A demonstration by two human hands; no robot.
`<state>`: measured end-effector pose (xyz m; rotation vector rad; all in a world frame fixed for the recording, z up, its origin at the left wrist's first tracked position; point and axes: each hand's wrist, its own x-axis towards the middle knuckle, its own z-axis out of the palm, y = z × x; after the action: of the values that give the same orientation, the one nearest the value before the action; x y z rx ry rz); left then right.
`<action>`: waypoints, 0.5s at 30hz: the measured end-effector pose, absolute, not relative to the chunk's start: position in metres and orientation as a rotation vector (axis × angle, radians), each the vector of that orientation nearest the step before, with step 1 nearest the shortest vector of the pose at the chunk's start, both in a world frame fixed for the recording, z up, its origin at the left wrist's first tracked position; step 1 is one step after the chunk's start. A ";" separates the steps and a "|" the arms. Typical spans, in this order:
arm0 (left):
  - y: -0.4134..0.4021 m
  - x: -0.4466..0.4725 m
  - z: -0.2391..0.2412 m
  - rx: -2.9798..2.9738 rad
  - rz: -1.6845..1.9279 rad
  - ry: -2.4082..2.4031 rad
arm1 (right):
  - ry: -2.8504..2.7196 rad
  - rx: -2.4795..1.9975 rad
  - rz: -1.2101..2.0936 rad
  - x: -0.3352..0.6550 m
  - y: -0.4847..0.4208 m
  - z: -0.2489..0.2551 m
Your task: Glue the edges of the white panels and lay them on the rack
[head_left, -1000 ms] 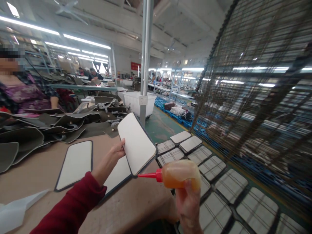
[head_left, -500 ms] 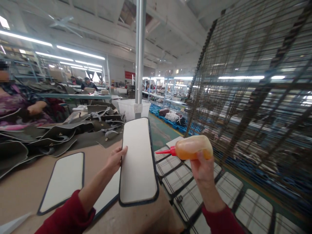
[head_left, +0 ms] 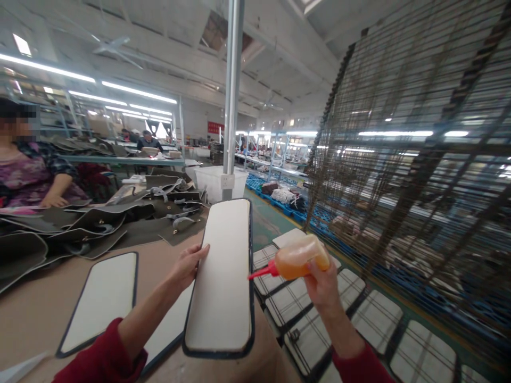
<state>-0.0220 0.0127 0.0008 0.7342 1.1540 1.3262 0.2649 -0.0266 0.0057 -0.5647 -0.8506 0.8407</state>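
My left hand grips a white panel with rounded corners and a dark edge by its left side, thumb on the white face. The panel is held up, tilted, above the table. In my right hand is a squeeze bottle of amber liquid, lying nearly sideways. Its red nozzle points left, the tip at the panel's right edge; I cannot tell whether it touches. A second white panel lies flat on the table to the left, and another lies partly hidden behind my left forearm.
Dark sheets with straps are piled on the brown table. A person works at the left. Several panels lie on a wire rack at right, below a raised stack of wire racks. A post stands ahead.
The bottle has moved left and down, its nozzle now angled downward and at the panel's right edge. The held panel has shifted slightly lower and tilted more. The person at left has lowered a hand.
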 end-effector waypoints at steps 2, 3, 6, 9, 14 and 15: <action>0.015 -0.026 -0.002 0.729 1.335 1.178 | -0.841 -0.595 0.905 0.264 -0.035 -0.006; 0.015 -0.026 -0.003 0.730 1.341 1.183 | -0.841 -0.597 0.909 0.264 -0.037 -0.009; 0.014 -0.021 -0.002 0.745 1.337 1.168 | -0.838 -0.555 0.842 0.260 -0.033 0.001; 0.012 -0.010 -0.001 0.780 1.279 1.130 | -0.820 -0.529 0.769 0.252 -0.016 0.021; 0.008 -0.002 0.000 0.876 1.145 0.963 | -0.780 -0.549 0.715 0.246 0.006 0.028; 0.007 -0.003 0.001 0.890 1.110 0.925 | -0.776 -0.554 0.711 0.246 0.009 0.026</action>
<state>-0.0030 0.0069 0.0010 0.8902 0.9249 1.1101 0.2463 0.0088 0.0258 -0.5544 -0.7757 0.7110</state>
